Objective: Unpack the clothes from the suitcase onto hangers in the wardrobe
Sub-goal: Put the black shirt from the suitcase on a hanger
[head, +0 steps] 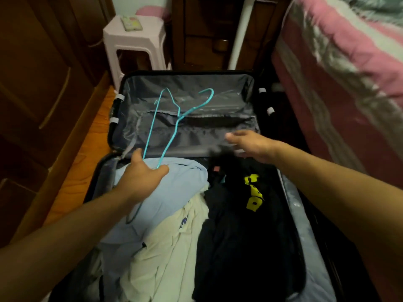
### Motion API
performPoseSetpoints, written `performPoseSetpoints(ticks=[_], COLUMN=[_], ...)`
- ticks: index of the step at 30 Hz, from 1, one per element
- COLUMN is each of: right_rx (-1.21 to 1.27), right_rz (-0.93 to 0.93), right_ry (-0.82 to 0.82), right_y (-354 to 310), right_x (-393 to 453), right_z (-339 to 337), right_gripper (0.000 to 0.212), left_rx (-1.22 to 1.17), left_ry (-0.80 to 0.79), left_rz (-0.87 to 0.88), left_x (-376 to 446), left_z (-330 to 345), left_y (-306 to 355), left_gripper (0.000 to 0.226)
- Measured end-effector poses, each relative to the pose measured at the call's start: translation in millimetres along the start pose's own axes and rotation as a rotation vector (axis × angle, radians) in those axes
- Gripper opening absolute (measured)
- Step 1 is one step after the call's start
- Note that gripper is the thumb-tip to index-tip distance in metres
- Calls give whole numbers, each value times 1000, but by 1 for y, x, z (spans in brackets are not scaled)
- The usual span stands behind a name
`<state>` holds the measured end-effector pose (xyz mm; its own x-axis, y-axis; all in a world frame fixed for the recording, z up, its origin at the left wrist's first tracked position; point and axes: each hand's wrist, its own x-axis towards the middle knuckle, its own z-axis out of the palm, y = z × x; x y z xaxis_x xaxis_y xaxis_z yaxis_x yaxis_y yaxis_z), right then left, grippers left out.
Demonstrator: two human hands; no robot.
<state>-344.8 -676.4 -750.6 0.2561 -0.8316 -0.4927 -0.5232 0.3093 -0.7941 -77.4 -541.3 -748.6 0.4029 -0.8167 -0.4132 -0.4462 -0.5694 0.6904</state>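
Observation:
An open black suitcase (122,101) lies on the floor, its grey-lined lid raised at the far side. Inside lie a light blue garment (181,192), a cream garment (165,247) and a dark shirt (239,236) with yellow lettering. My left hand (144,173) holds a thin teal wire hanger (157,118) by its bottom bar, over the blue garment, with the hook pointing away toward the lid. My right hand (253,144) hovers with fingers spread above the far edge of the dark shirt, holding nothing.
A dark wooden wardrobe (43,83) runs along the left. A white plastic stool (135,42) with a phone on it stands behind the suitcase. A bed (340,73) with a pink and grey cover fills the right. Orange floor shows at the left.

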Motion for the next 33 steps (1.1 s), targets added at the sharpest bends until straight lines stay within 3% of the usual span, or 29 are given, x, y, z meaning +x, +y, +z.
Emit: performPoseSetpoints(ticks=[2, 4, 6, 8, 10, 11, 14, 17, 19, 22, 24, 25, 27, 29, 31, 33], right_rx=[170, 370, 569, 763, 827, 800, 768, 709, 704, 711, 689, 670, 615, 571, 527, 468], right_rz=[-40, -83, -83, -71, -77, -72, -24, 77, 117, 141, 138, 128, 108, 81, 67, 60], right_ry=[-234, -307, -159, 85, 298, 366, 410, 447, 496, 518, 506, 494, 461, 432, 390, 360], right_y=[-4, -8, -12, -6, 15, 30, 72, 95, 100, 98, 91, 87, 76, 66, 60, 56], right_x=[-19, -35, -46, -51, -51, -52, -59, -66, -66, -63, -61, -59, -55, -52, -49, -44], right_z=[14, 26, 26, 9, -26, -44, -77, -88, -96, -105, -102, -99, -91, -86, -78, -68], right_gripper=[62, 53, 24, 28, 31, 33, 38, 45, 51, 55, 55, 55, 56, 56, 56, 54], left_rx=[78, 146, 175, 242, 332, 339, 488, 579, 409, -101, -419, -456, -253, 335, 747, 788], left_ry=[16, 25, -51, -234, -375, -365, -108, -134, -152, -171, -259, -266, -182, -74, -79, -183], left_rz=[59, 123, 195, 345, 469, 446, 283, 221, 206, 128, 127, 168, 351, 492, 377, 116], left_x=[-6, -18, -35, -52, -56, -50, -16, 13, 20, 4, -14, -20, -17, -1, 4, 1], left_z=[33, 73, 118, 154, 179, 187, 191, 183, 182, 169, 137, 113, 55, 7, -15, -6], left_y=[12, 25, 36, 40, 30, 20, -12, -22, -16, -5, 2, 6, 6, -5, -24, -44], left_gripper=[97, 102, 109, 108, 89, 79, 56, 31, 19, 18, 18, 14, 10, 13, 22, 37])
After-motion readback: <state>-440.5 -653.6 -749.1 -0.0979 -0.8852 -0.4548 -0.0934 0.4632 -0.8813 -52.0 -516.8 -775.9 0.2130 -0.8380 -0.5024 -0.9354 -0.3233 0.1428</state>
